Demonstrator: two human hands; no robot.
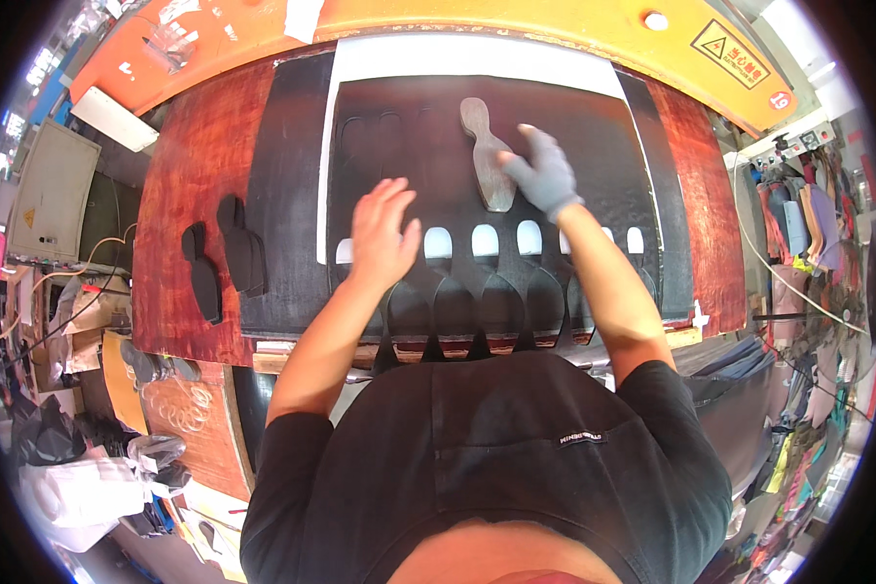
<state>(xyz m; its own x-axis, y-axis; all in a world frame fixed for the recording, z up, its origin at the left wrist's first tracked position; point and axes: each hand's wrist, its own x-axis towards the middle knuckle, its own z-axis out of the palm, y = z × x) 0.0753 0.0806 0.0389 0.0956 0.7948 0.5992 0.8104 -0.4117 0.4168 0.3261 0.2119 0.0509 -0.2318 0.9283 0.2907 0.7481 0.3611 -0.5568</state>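
A grey, sole-shaped die or template (487,161) lies on a black sheet (594,127). My right hand (543,175), in a grey glove, is just right of it with fingers apart; its thumb reaches the edge of the sole shape, and I cannot tell whether it touches. My bare left hand (384,229) is over the sheet's left part, fingers stretched out and holding nothing. Along the sheet's near edge runs a row of sole-shaped cut-outs, with white (484,239) showing through their rounded far ends. Faint sole outlines mark the sheet's upper left.
Two stacks of black sole-shaped pieces, one farther left (202,273) and one beside it (242,246), lie on the left of the reddish-brown table (185,175). An orange machine beam (555,19) spans the far side. Hanging materials (808,219) crowd the right.
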